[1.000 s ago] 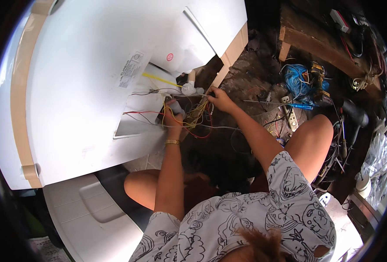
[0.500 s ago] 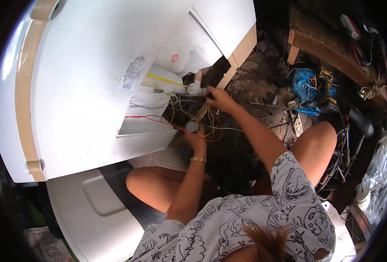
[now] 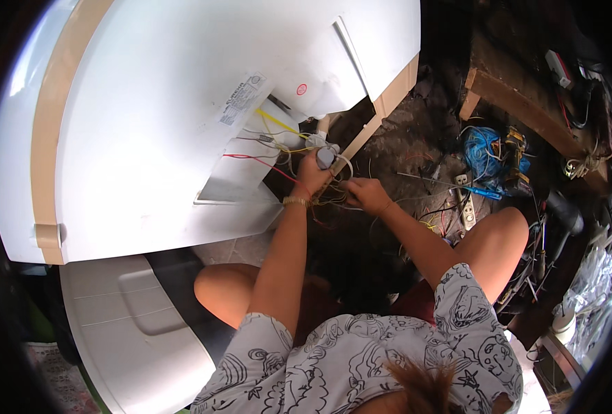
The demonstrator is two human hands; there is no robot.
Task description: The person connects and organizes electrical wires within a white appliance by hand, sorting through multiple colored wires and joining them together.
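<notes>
A large white appliance [image 3: 126, 131] with tan strips fills the upper left, with a recessed compartment [image 3: 230, 186] at its bottom right. From it trail red [image 3: 247, 156], yellow [image 3: 278, 121] and grey wires. My left hand [image 3: 313, 172] is closed round a grey cylindrical part [image 3: 324, 158] at the mouth of the compartment, beside a white pipe fitting [image 3: 321, 131]. Just right of it and lower, my right hand [image 3: 368, 193] has its fingers closed on some thin wires. Where exactly those wires join is too small to tell.
To the right lie a blue tangle [image 3: 482, 152], a drill [image 3: 516, 148], a long screwdriver [image 3: 482, 191] and a power strip [image 3: 467, 210]. A wooden bench [image 3: 520, 110] stands upper right, plastic bags [image 3: 589, 290] at far right, a pale plastic panel [image 3: 126, 324] lower left, near my bent knees.
My left hand has risen and shifted right with the grey part, now beside the fitting. My right hand has moved down from the tan edge. The appliance sits slightly differently in view.
</notes>
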